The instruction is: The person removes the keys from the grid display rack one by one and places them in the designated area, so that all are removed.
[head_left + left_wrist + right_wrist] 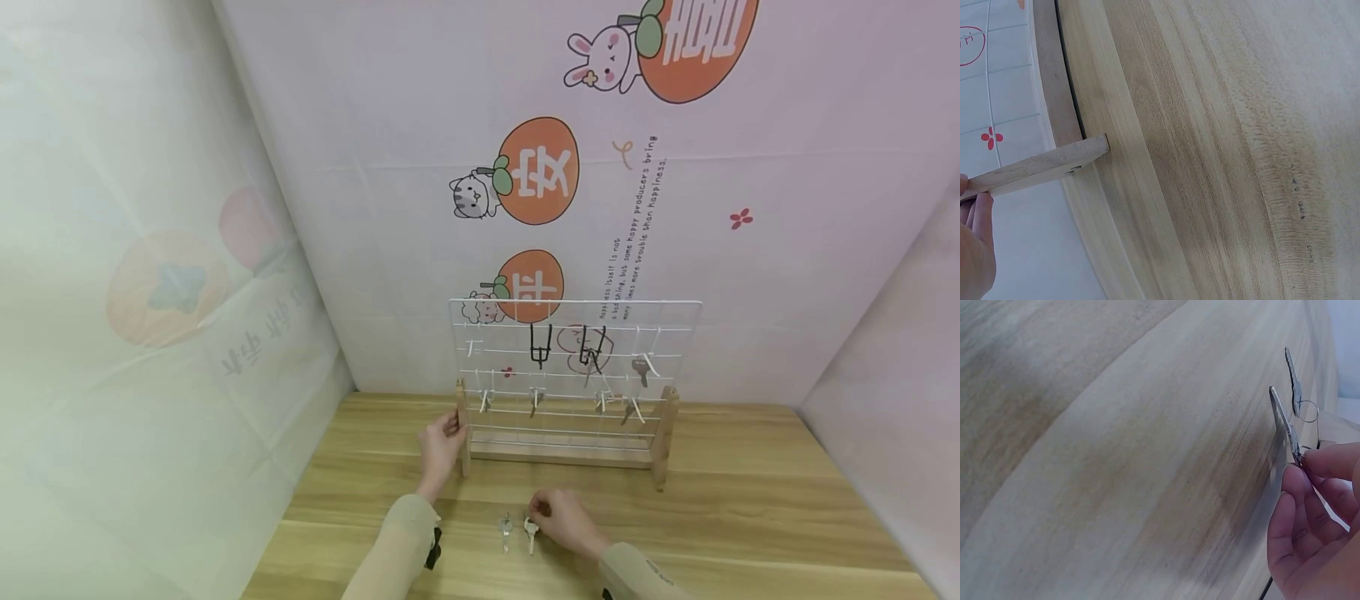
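My left hand [441, 446] grips the left wooden upright [462, 442] of a white wire grid rack. In the left wrist view, the fingers [984, 215] curl around that wooden upright [1047, 164] at the picture's edge. Over the tabletop in front of the rack, my right hand [566, 518] pinches a silver key [532, 535] by its ring end. The right wrist view shows thumb and finger closed at the end of this key [1285, 419], its blade pointing away. Just left of it in the head view lies a second key [506, 533] with a ring.
The grid rack [562, 442] has a wooden base bar [562, 452] and a right wooden upright [664, 437]. Black hooks [540, 346] and several white hooks stick out of it. Several keys, such as a grey key [641, 371], hang there. A printed cloth [405, 275] rises behind the wooden table [750, 500].
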A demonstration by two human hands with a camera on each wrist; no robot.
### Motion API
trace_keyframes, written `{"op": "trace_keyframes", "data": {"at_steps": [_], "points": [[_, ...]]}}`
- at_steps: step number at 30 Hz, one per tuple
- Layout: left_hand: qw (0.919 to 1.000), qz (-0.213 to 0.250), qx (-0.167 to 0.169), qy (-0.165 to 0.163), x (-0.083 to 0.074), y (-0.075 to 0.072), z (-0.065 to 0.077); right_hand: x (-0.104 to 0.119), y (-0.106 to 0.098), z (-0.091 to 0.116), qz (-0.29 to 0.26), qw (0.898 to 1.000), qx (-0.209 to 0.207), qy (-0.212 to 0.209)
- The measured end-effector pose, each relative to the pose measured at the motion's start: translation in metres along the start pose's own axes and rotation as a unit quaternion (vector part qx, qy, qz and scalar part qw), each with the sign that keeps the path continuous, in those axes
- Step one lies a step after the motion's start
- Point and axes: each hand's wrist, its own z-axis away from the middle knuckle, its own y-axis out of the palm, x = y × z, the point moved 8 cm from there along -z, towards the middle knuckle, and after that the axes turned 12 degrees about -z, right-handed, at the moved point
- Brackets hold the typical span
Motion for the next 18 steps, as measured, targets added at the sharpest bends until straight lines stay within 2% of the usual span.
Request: {"op": "trace_keyframes", "data": {"at_steps": [11,18], "points": [[1.0000,-0.001,-0.002,-0.004,0.0014,0.0011,-0.0004,0.0026,0.0001,-0.0002,0.005,1.000,-0.002,-0.006],[1.0000,-0.006,-0.005,0.001,0.0007,0.0008,-0.0006,-0.0015,0.0024,-0.0012,0.004,1.000,0.001,0.006]]}}
